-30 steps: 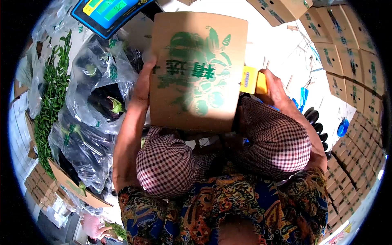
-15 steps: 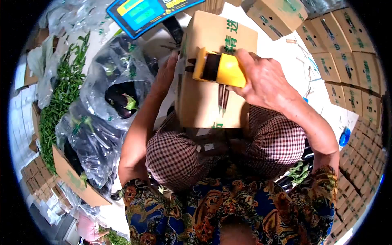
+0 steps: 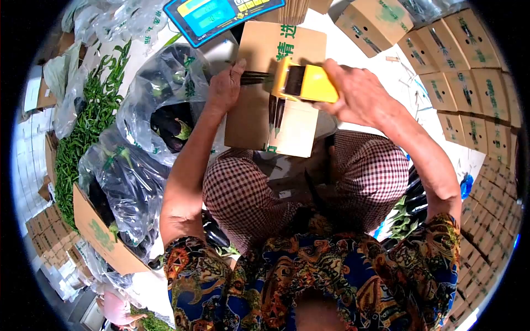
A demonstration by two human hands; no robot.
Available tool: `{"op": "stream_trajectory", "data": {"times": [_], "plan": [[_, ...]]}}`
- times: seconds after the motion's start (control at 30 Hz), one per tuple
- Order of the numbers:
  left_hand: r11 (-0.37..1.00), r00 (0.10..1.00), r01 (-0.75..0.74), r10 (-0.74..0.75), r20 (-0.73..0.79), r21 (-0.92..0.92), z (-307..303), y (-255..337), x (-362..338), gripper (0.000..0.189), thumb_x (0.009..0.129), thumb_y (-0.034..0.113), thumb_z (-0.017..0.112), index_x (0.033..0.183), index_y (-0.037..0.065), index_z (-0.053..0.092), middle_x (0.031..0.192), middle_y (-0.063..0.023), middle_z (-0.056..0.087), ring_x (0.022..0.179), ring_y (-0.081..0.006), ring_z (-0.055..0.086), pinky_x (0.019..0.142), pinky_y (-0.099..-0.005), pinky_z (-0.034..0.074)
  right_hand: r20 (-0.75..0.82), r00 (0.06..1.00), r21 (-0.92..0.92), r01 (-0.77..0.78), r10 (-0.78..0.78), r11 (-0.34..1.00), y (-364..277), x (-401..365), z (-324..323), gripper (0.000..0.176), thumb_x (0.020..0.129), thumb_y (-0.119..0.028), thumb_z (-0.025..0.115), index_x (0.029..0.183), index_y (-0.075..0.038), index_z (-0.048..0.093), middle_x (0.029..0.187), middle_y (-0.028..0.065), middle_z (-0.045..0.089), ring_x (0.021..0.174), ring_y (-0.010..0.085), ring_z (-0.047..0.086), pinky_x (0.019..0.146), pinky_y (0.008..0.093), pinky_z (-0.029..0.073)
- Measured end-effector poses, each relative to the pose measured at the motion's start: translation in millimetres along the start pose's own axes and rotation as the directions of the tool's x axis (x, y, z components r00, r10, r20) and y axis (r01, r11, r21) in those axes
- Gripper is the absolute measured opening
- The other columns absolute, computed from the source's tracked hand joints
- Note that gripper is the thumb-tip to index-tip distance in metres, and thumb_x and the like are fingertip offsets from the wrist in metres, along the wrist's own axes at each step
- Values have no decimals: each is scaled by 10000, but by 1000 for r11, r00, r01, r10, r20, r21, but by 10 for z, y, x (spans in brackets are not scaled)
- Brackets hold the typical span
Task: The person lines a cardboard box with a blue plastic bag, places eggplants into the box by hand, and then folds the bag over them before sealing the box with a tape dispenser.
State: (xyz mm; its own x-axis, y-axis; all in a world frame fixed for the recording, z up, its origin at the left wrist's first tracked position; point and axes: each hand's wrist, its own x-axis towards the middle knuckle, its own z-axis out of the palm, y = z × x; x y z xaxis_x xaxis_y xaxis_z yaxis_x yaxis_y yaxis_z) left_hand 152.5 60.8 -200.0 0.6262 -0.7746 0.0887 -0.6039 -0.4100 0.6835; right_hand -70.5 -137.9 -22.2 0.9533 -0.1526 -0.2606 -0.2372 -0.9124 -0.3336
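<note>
A cardboard box (image 3: 301, 129) with green lettering and dark eggplant prints sits just beyond my knees. My right hand (image 3: 359, 91) is closed around a yellow tape dispenser (image 3: 319, 85), which has a black band and is over the middle of the box top. At the left edge of the box, my left hand (image 3: 225, 88) grips its side, thumb on top and fingers partly hidden. A blue scale display (image 3: 218, 19) stands just behind the box.
Clear plastic bags (image 3: 130, 171) of eggplants lie to my left, beside a long heap of green peppers (image 3: 91, 116). Stacked printed boxes (image 3: 458, 77) line the right, with another box (image 3: 372, 25) at the back. A person in pink (image 3: 115, 309) is at lower left.
The box has shifted left and turned slightly. My left hand now grips its left edge, and the tape dispenser has moved a little to the right over the top.
</note>
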Motion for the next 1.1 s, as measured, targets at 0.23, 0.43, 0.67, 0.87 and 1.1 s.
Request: {"op": "stream_trajectory", "data": {"times": [0.23,0.43,0.67,0.87,1.1], "plan": [[989,993,120,-120,13,-85,-134,250,-20,555,959,498,431,1126,7,629,1020,-278,630,1014,-450,582,861,-434,459,-153,986,218,-38,72,975,869,-664,599,460,819,-421,669,992,-58,446,714,170,608,677,379,642,625,448,515],[973,973,223,-219,72,-65,-219,270,-21,577,963,511,419,1149,1,614,1071,-272,625,1048,-397,598,894,-396,444,-214,970,312,-40,111,949,1416,-969,1247,517,793,-400,715,1040,-34,446,824,200,592,736,396,629,657,439,524],[954,952,291,-281,120,-70,-287,416,-30,567,979,484,405,1172,-9,607,1108,-269,622,1077,-364,604,911,-385,447,-161,955,284,-197,249,938,1750,-1305,1748,577,792,-444,719,1055,-14,439,874,220,582,795,412,624,669,456,521],[925,927,363,-348,138,-107,-300,438,-15,565,982,461,435,1205,-36,586,1098,-187,664,1009,-275,624,894,-343,453,-91,960,188,-245,265,951,1870,-1443,1769,529,791,-405,709,1041,-21,443,890,223,588,822,412,614,702,473,508],[930,942,332,-318,103,-158,-282,443,-27,577,980,469,452,1210,-43,584,1075,-170,662,988,-205,595,893,-320,447,105,959,-22,-261,262,965,1475,-658,1717,501,737,-180,692,1115,-16,406,882,249,591,814,379,639,721,448,534]]}}
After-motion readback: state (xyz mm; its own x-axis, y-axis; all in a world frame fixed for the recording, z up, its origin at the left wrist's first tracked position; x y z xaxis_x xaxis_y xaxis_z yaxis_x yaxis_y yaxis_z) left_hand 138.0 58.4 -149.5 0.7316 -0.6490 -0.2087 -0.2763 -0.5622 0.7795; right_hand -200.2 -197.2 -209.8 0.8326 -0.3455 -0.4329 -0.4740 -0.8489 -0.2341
